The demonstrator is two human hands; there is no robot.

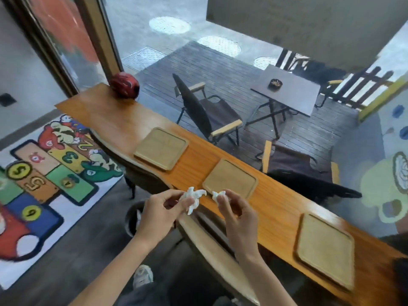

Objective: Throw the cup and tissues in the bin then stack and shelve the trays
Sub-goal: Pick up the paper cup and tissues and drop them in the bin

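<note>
Three empty pale wooden trays lie along the orange-brown counter (106, 120): a left tray (161, 148), a middle tray (230, 179) and a right tray (325, 250). My left hand (159, 212) pinches a crumpled white tissue (193, 198) just off the counter's near edge. My right hand (236, 209) pinches a smaller white tissue wad (217, 195) in front of the middle tray. Below my left hand a dark round bin (132, 219) stands on the floor, partly hidden by my arm. No cup is in sight.
A red helmet (124, 85) sits at the counter's far left end. Curved chair backs (212, 246) stand under the counter in front of me. A colourful hopscotch rug (44, 184) covers the floor at left. Beyond the window are patio chairs and a table.
</note>
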